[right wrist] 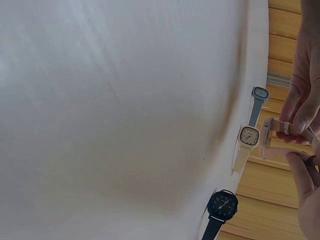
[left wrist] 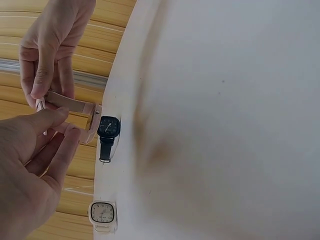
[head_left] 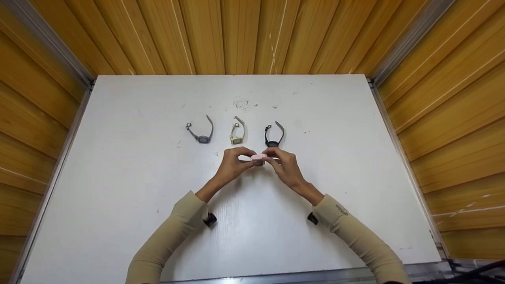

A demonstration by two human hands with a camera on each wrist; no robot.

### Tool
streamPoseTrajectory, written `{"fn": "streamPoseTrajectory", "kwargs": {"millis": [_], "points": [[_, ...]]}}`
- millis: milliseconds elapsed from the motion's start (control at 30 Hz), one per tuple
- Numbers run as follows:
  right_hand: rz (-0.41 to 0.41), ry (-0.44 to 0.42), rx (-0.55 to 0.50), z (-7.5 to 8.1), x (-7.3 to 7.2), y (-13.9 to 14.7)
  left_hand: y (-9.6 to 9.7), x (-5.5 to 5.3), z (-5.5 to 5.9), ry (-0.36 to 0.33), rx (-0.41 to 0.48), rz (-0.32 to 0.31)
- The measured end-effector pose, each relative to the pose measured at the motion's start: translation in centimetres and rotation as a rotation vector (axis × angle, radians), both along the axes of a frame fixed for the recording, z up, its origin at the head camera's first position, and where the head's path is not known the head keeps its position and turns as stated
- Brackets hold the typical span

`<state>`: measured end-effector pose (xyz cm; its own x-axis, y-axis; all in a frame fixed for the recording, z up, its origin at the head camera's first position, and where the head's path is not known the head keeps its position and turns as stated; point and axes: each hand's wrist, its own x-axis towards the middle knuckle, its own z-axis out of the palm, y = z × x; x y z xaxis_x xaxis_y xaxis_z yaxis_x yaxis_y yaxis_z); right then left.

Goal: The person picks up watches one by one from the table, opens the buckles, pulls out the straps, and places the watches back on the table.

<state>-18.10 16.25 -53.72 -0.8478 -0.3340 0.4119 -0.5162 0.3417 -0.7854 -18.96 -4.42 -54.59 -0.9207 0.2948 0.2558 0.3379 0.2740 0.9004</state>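
A pale pink wristwatch (head_left: 258, 157) is held between both hands above the white table. My left hand (head_left: 232, 163) pinches one part of its strap between thumb and fingers. The strap's other side is pinched by my right hand (head_left: 287, 166). Seen from the left wrist, the pink watch (left wrist: 91, 131) has its strap bent round into a loop, its ends partly covered by fingers. A small strap keeper (right wrist: 286, 128) shows in the right wrist view. Just beyond the hands lies a black watch (head_left: 273, 142), strap spread open.
A cream watch (head_left: 237, 139) and a grey watch (head_left: 203, 139) lie left of the black one in a row on the white table (head_left: 118, 177), straps unfastened. Wood-patterned panels (head_left: 236, 35) stand behind and at both sides.
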Motion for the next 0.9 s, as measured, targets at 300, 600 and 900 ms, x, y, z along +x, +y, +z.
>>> {"fn": "streamPoseTrajectory", "kwargs": {"millis": [300,600,900], "points": [[-0.022,-0.088,-0.197,-0.6,0.5,-0.6,-0.2,0.1,-0.2,-0.015,0.052,0.035],[-0.024,-0.083,-0.115,2.1,1.4,-1.1,0.1,0.1,0.5,0.071,-0.044,0.042],[-0.056,-0.026,-0.112,1.7,1.4,-1.1,0.3,0.4,0.7,0.138,-0.116,0.028]]}}
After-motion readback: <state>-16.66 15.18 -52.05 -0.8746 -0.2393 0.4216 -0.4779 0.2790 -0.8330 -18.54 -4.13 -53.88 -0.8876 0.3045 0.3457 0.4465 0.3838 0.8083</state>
